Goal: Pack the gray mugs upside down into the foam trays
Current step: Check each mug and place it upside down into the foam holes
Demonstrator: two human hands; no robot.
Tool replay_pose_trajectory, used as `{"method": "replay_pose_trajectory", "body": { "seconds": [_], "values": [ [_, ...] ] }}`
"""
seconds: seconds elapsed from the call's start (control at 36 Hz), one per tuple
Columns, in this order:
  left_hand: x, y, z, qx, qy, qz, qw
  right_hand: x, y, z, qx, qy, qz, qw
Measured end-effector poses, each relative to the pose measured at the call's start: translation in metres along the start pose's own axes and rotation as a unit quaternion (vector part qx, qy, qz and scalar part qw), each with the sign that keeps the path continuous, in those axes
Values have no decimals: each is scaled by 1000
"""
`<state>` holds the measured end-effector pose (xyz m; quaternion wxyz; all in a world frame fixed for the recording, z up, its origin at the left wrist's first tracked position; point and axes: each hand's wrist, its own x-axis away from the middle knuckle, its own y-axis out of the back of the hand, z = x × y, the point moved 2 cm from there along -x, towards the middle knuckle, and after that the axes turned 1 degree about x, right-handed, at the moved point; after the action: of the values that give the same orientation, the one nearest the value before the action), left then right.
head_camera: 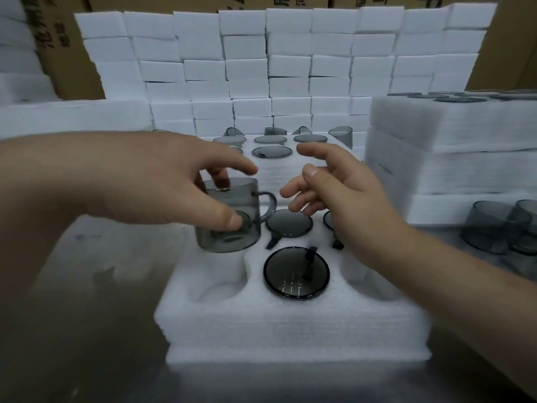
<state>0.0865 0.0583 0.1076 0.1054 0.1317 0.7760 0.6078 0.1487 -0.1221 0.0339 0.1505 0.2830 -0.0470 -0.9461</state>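
A white foam tray [290,324] lies on the table in front of me. My left hand [174,187] grips a gray glass mug [232,219] over the tray's left middle pocket, handle pointing right. Two mugs sit upside down in the tray, one in the front middle pocket [296,271] and one behind it [289,223]; a third is partly hidden behind my right wrist. My right hand [334,184] hovers above the tray's middle with fingers spread, holding nothing. The front left pocket [220,277] is empty.
A second foam tray [290,167] with upside-down mugs lies behind. Stacked foam trays [450,158] rise at the right, with loose gray mugs [494,228] beside them. A wall of white foam blocks [290,68] and cardboard boxes stands at the back.
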Motion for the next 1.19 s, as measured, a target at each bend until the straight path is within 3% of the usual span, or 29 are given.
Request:
{"method": "replay_pose_trajectory", "body": {
  "seconds": [0.39,0.64,0.78,1.06,1.19],
  "values": [
    [7,-12,-7,-175,90,95,976,2,-1,1,19,-2,17,1000],
    [4,-17,-2,-229,145,92,958,2,-2,0,31,-2,27,999],
    [3,-20,-4,-240,141,81,957,2,-2,-1,37,-6,30,999],
    [1,-25,-11,-228,145,141,952,2,-3,0,41,-13,35,998],
    [3,-24,-18,-203,124,121,964,2,-3,1,37,-13,36,999]
  ]
}}
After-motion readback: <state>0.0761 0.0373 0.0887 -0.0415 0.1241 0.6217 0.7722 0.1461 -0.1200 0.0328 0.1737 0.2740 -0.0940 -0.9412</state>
